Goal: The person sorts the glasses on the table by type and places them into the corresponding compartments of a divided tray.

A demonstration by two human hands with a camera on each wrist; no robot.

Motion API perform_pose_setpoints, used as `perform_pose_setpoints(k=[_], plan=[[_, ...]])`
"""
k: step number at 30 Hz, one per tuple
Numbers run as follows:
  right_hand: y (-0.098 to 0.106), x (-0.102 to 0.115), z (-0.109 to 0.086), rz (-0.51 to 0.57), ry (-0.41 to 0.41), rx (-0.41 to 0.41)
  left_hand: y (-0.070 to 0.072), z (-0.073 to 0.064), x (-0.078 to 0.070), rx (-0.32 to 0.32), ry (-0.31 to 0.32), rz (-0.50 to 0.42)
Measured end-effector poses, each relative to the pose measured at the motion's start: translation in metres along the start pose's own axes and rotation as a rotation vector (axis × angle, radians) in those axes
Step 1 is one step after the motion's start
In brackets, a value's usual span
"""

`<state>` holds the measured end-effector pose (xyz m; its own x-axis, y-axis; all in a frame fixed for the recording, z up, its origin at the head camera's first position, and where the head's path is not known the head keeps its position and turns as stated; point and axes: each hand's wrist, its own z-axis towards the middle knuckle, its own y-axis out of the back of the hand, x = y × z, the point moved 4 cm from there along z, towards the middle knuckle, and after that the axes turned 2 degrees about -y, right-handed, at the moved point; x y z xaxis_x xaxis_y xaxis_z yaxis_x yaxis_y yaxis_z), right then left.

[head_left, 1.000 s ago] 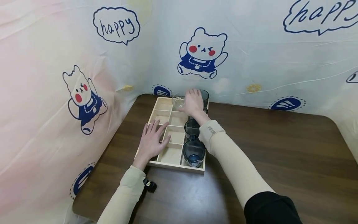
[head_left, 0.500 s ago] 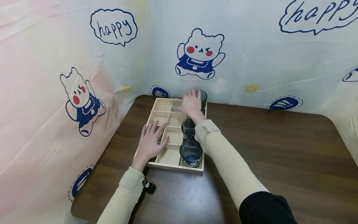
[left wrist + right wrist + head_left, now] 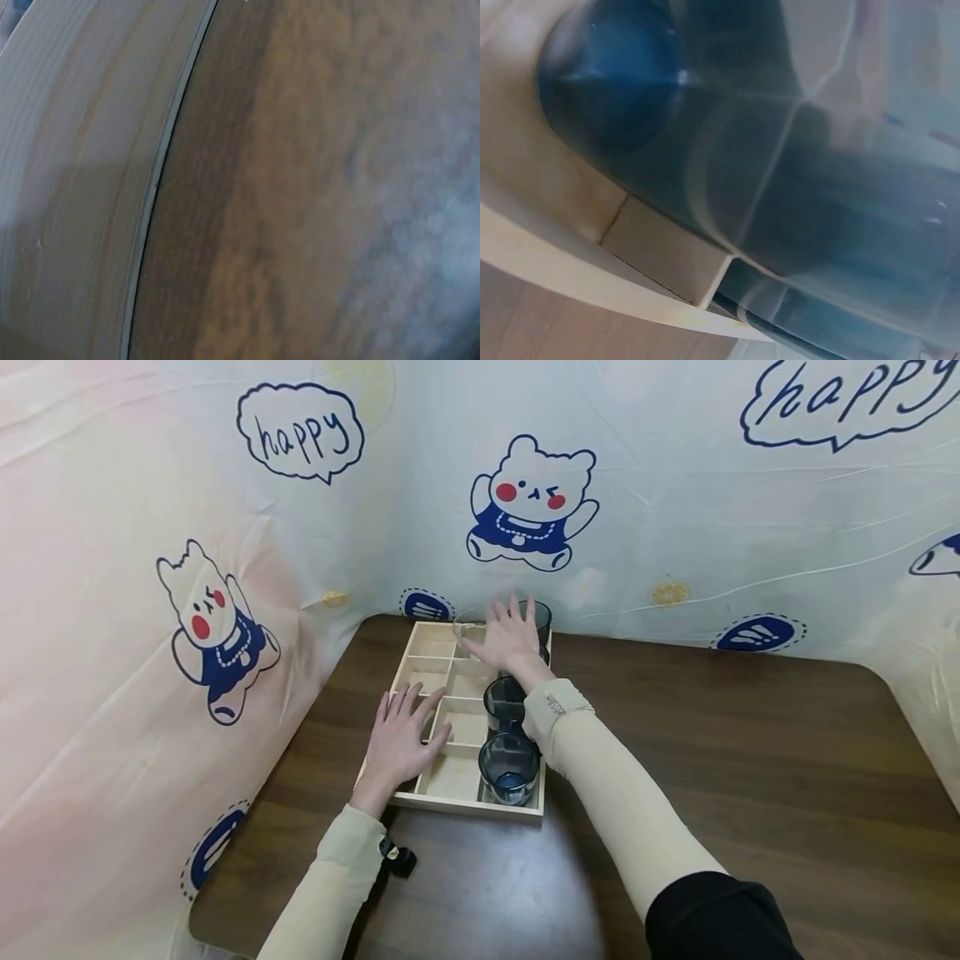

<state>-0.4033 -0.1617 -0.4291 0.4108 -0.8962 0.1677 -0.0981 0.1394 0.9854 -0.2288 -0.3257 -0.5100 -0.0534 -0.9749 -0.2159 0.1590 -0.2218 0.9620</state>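
A pale wooden compartment tray (image 3: 461, 806) lies on the table. My left hand (image 3: 400, 739), fingers spread, is over its left side. At the far end my right hand (image 3: 510, 639) has its fingers spread and its thumb out, beside a clear glass (image 3: 467, 628) in the back middle compartment. Behind that hand, a dark tinted glass (image 3: 543, 618) stands in the back right corner. Two more smoky blue glasses, a near one (image 3: 510, 768) and one behind it (image 3: 504, 702), fill the right column. Blue-tinted glass (image 3: 622, 82) takes up much of the right wrist view.
A brown wooden table (image 3: 712, 760) extends to the right. A patterned cloth (image 3: 420, 485) hangs close behind and to the left. A small black object (image 3: 402, 862) sits at the left wrist. The left wrist view shows mainly the tray's side wall (image 3: 90, 180) and tabletop.
My right hand has spread its fingers and moved its thumb outward beside the clear glass. My left hand has stayed at the tray's left side. The whole view has shifted slightly.
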Motion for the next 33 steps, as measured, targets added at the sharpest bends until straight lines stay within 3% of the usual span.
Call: perform_pose_setpoints(k=[6, 12, 19, 27, 33], plan=[[0.005, -0.005, -0.004, 0.124, 0.081, -0.042, 0.002, 0.003, -0.001, 0.0, -0.003, 0.008], [0.018, -0.015, -0.024, 0.263, 0.164, -0.059, 0.003, 0.0, -0.002, 0.019, 0.006, 0.006], [0.03, -0.035, -0.048, 0.236, 0.179, -0.093, 0.002, 0.004, 0.0, 0.011, -0.002, 0.0], [0.029, -0.073, -0.078, 0.224, 0.133, -0.166, -0.001, 0.008, 0.003, 0.035, -0.02, -0.007], [0.023, -0.112, -0.108, 0.19, 0.078, -0.221, 0.012, 0.01, 0.002, 0.084, -0.019, -0.045]])
